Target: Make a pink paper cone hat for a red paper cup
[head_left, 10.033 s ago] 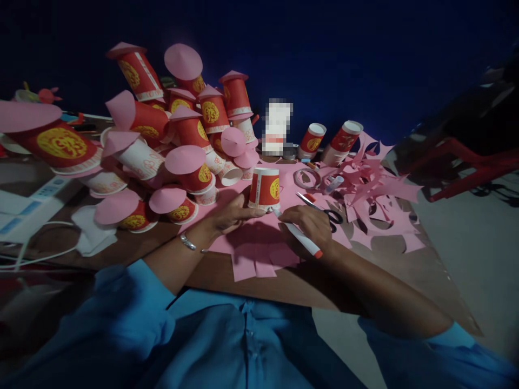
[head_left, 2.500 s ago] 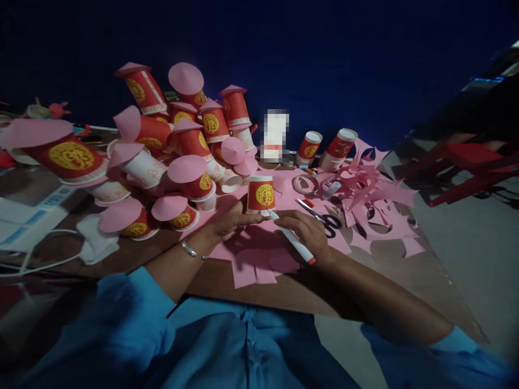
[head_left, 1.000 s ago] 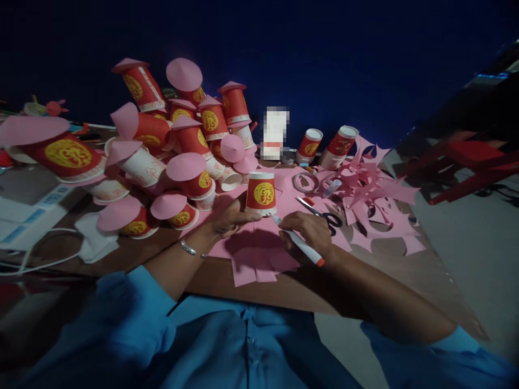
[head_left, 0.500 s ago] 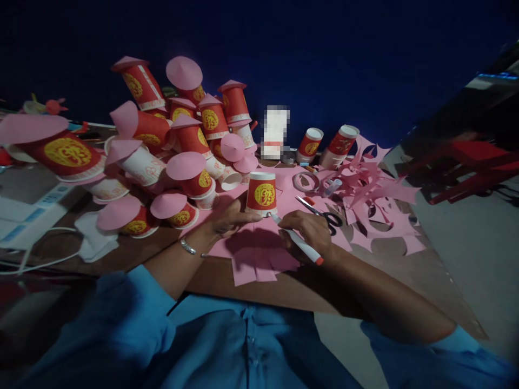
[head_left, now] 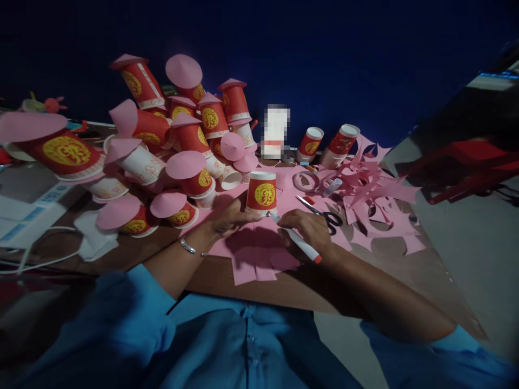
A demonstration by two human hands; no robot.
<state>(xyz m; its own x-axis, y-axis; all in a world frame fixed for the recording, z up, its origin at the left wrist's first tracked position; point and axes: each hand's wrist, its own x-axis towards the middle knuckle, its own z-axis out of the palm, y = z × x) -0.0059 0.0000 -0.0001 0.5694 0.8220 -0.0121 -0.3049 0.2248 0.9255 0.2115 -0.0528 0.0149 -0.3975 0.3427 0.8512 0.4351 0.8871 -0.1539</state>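
Note:
A red paper cup (head_left: 261,193) with a round yellow emblem stands upside down in front of me on pink paper (head_left: 247,265). My left hand (head_left: 232,219) is closed on the lower left of the cup, its thumb along the rim. My right hand (head_left: 306,227) grips a white marker pen (head_left: 302,246) with an orange-red end, and its tip meets the cup's lower rim. Beyond my right hand lie scissors (head_left: 324,216) with black handles. What the pen tip leaves on the cup is too small to tell.
Several paper cups with pink cone tops (head_left: 188,167) are piled at the left. A tape roll (head_left: 306,181), two more cups (head_left: 339,145) and pink paper scraps (head_left: 373,197) lie right of centre. A white cable (head_left: 52,262) runs at the left edge; a red stool (head_left: 466,162) stands beyond the table.
The rear end of the marker pen has shifted very slightly left and up in my right hand. The cup and my left hand stay where they were.

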